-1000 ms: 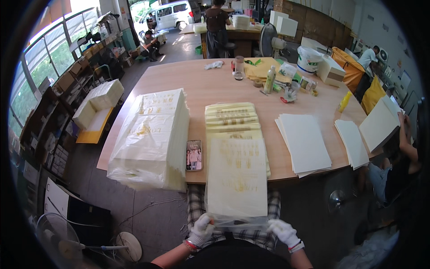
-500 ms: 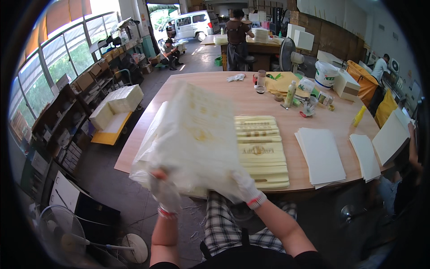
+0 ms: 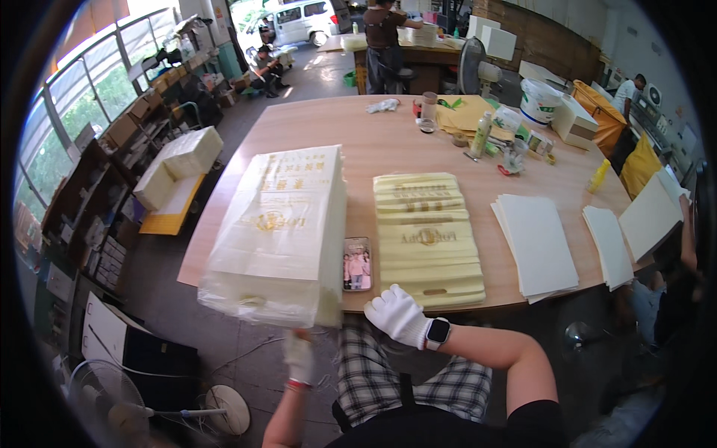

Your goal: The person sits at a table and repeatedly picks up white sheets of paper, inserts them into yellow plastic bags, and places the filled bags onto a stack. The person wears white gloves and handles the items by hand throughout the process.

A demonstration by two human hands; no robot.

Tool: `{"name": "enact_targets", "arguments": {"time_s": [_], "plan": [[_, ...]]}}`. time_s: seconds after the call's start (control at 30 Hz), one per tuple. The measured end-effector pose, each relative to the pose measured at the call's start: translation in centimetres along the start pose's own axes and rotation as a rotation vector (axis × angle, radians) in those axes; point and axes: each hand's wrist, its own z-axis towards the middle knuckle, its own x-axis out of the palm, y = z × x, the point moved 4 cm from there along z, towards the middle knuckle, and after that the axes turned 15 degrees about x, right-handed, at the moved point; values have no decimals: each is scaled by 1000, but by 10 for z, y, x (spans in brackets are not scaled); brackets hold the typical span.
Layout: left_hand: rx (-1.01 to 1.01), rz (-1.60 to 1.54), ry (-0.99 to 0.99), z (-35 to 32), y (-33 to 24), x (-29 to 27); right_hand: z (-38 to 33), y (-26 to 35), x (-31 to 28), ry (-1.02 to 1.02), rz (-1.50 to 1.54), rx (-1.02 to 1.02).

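Observation:
A tall stack of white translucent printed plastic bags (image 3: 287, 198) lies at the left of the table, its near end hanging over the edge. Just below that end is my left hand (image 3: 300, 358) in a white glove, blurred, so its grip is unclear. My right hand (image 3: 396, 315), also gloved and with a watch (image 3: 438, 331) on the wrist, is curled closed at the table's front edge; nothing shows in its fingers. Beside it is a flatter stack of pale yellow printed bags (image 3: 429, 257) with cut-out handles. Between the stacks lies a phone (image 3: 357, 263) with a lit screen.
White sheets (image 3: 536, 243) lie in piles at the right, where another person's arm (image 3: 687, 239) reaches in. Bottles, a white bucket (image 3: 539, 101) and yellow paper (image 3: 470, 116) crowd the back right. A floor fan (image 3: 104, 396) stands at lower left.
The white bag that both hands held blurred over the left stack now lies on it. My hands have parted and drawn back to the table's front edge. The phone has come into sight.

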Motion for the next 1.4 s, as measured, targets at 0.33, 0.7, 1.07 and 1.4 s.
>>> {"name": "enact_targets", "arguments": {"time_s": [0.33, 0.7, 1.07, 1.4], "plan": [[880, 38, 847, 11, -295, 201, -109, -70, 70, 458, 301, 369], [960, -27, 810, -18, -292, 257, -145, -94, 63, 486, 323, 448], [957, -17, 932, -32, -292, 291, -166, -112, 55, 466, 365, 468], [974, 39, 993, -34, -299, 302, -174, -118, 54, 456, 391, 471]]}}
